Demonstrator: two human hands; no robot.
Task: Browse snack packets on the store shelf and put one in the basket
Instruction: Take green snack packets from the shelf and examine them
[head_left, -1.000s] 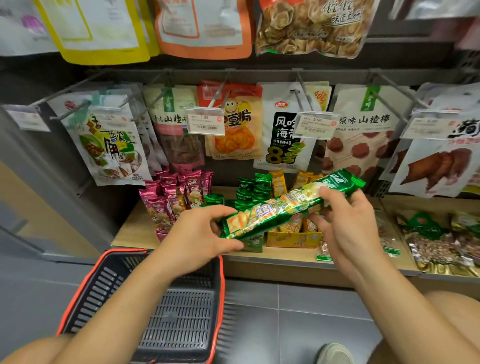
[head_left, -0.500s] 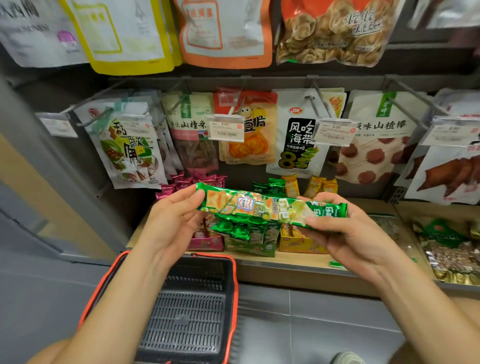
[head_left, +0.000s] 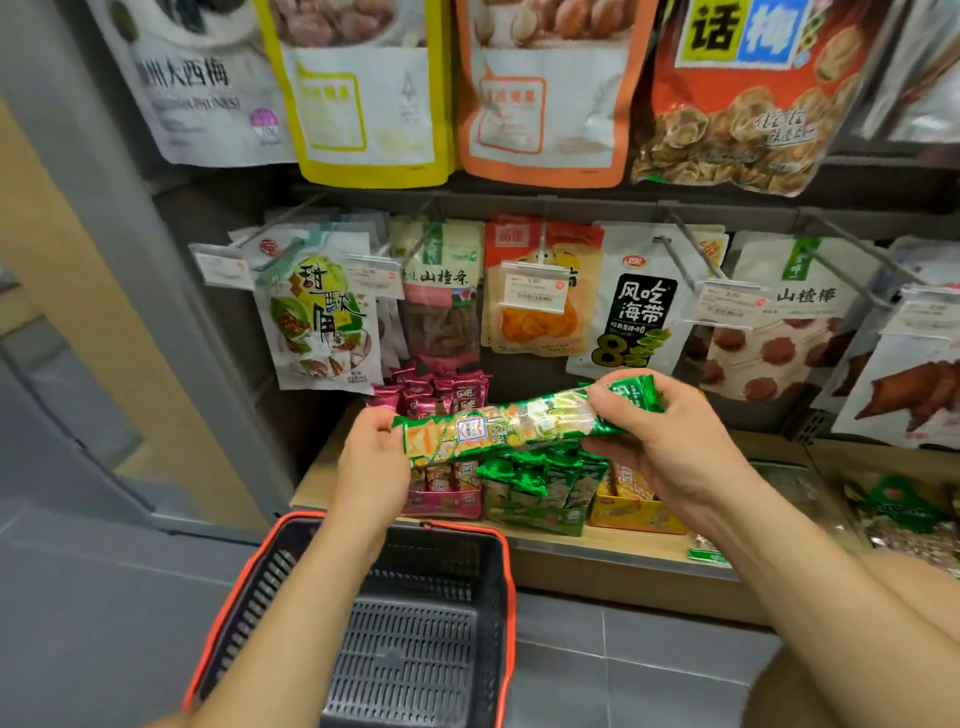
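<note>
1. So, green snack packet (head_left: 519, 428) lies sideways above the shelf's (head_left: 324, 480) front edge; left hand (head_left: 371, 467) pinches one end, right hand (head_left: 670, 447) fingers (head_left: 613, 400) wrap the other.
2. Straight below sits the basket (head_left: 431, 571), left hand nearer.

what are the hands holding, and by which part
One long green snack packet, held by both: the left hand grips its left end, the right hand grips it near the right end.

Grey floor tiles (head_left: 649, 670) lie below. A yellow wall (head_left: 67, 291) (plain and smooth) stands at the left.
</note>
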